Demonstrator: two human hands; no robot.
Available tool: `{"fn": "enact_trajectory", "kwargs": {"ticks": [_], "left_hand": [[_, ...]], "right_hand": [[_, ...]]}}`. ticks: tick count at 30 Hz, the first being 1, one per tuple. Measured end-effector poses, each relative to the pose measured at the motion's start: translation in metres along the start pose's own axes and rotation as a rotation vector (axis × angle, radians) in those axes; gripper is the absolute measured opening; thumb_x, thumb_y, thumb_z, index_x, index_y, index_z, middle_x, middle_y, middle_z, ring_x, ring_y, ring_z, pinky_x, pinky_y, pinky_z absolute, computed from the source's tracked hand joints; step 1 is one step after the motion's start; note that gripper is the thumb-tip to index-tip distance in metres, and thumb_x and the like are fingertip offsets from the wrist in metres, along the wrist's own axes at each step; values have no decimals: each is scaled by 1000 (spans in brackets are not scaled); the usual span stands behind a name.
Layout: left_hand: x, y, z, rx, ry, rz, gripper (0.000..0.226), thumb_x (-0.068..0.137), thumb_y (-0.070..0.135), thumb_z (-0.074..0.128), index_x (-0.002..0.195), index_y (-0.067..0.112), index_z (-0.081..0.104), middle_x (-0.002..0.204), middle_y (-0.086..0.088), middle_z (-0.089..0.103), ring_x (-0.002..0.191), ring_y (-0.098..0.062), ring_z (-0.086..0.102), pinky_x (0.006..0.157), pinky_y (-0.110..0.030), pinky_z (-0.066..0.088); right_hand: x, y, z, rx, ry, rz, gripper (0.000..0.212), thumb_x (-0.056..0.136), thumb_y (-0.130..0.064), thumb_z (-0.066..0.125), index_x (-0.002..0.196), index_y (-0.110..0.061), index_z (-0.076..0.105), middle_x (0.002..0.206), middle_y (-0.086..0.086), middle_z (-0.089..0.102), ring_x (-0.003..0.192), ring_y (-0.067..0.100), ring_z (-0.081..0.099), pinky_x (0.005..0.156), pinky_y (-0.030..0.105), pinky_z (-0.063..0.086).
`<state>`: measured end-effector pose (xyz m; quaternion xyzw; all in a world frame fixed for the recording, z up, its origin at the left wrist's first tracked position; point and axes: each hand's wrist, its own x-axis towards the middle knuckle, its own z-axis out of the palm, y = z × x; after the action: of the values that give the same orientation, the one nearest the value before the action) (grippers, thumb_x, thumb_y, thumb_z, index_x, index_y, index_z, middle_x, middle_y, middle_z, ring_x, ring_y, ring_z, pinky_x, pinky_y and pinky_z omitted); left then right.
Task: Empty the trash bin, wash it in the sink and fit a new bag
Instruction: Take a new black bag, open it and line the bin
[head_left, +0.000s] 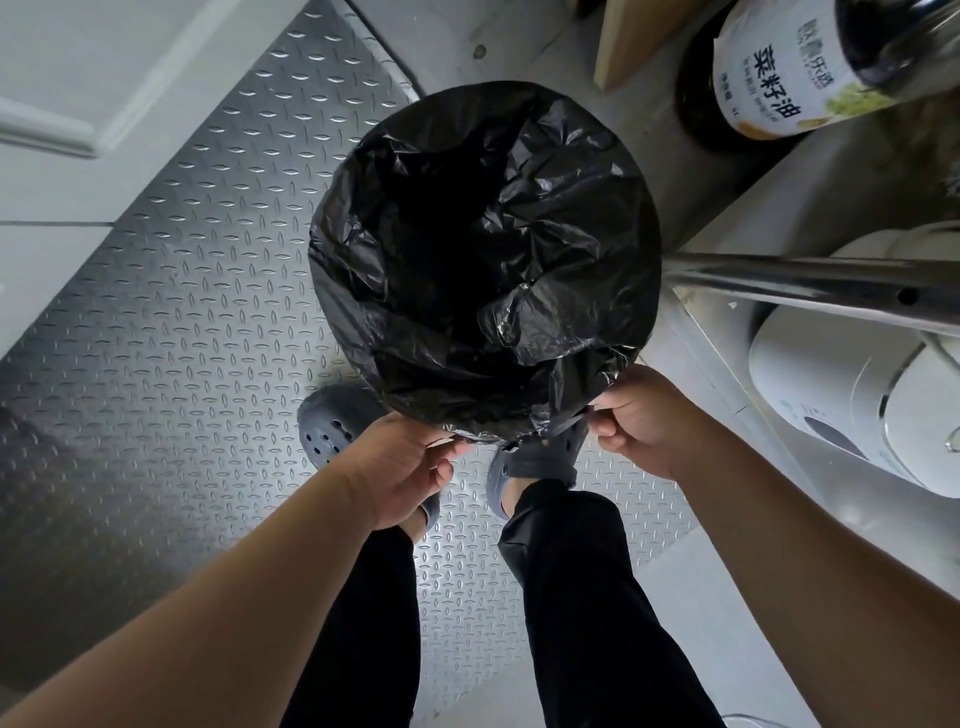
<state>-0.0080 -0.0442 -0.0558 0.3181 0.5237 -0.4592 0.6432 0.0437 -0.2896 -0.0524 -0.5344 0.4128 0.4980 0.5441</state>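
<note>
Both arms are stretched down over the metal floor (171, 332). At the near edge of the black bag (483, 260), plastic is pinched by the left hand (400, 470) and the right hand (641, 423). Beyond, the bin is covered by the bag. Farther off, an oil bottle (779, 73) is seen.

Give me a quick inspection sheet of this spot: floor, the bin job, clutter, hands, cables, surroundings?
Surface: metal tread-plate floor, the person's grey clogs on it.
Job's things: black bag spread over the bin's mouth; bin itself hidden beneath it.
Clutter: large oil bottle beside the bin.
Hands: left hand and right hand both pinch the bag's near edge.
Cables: nothing seen.
Surroundings: white door at left, steel rail and a white appliance at right.
</note>
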Motion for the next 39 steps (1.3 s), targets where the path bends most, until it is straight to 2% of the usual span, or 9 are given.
{"fn": "enact_trajectory", "kwargs": {"ticks": [7,12,17,21,26,29,31,35,39], "left_hand": [[16,-12,1,-374,122,58,33,92,-8,53,76,8,76,70,-6,73,56,-12,67,48,-22,54],[15,-14,3,-612,-95,90,26,79,-13,57,94,-4,75,99,-21,75,89,-30,75,71,-36,62],[14,-19,3,-523,-211,67,36,79,-8,55,112,-1,69,128,-23,65,116,-34,65,97,-48,54],[15,-21,-3,-492,-223,-21,50,68,-11,63,117,-1,65,126,-23,65,109,-34,68,93,-51,54],[0,-3,-17,-484,-27,159,18,77,2,66,92,9,74,102,-9,73,91,-19,73,80,-35,60],[-37,7,-22,-70,544,392,27,89,0,53,87,24,65,89,0,67,78,-9,68,68,-22,55],[-69,19,-14,376,859,744,26,85,10,55,86,35,61,85,9,65,75,1,64,59,-13,48],[-99,43,34,1210,544,1345,24,87,12,55,100,19,73,108,8,67,106,-13,59,93,-25,47],[-79,73,71,1986,401,995,55,100,31,34,152,13,36,159,-9,33,151,-34,14,122,-49,14]], "right_hand": [[-3,6,7,94,196,-104,19,83,10,54,87,-8,55,59,7,44,41,12,36,42,21,21],[4,18,4,802,-24,71,23,78,6,39,71,-16,41,53,-3,41,36,3,39,33,13,29],[14,28,7,1006,-132,43,16,76,-9,46,61,-15,50,52,-4,46,39,6,40,37,15,31],[20,20,11,717,-115,147,29,91,-22,47,70,-17,65,66,-4,58,46,7,41,37,17,31],[7,-6,7,-21,543,-59,15,96,-2,48,91,-7,62,88,14,67,59,15,61,56,27,52],[-39,-22,2,-170,827,-502,10,88,-18,53,93,-23,60,91,-2,68,76,17,64,72,33,55],[-71,-36,15,-514,736,-887,11,88,-20,54,93,-27,60,86,-14,62,79,4,61,73,17,50],[-89,-62,58,-1089,383,-1298,14,87,-3,58,94,-3,69,94,8,66,86,25,59,81,27,46],[-71,-83,89,-1266,259,-1342,19,87,7,54,98,5,69,101,17,67,93,36,60,86,41,51]]}}
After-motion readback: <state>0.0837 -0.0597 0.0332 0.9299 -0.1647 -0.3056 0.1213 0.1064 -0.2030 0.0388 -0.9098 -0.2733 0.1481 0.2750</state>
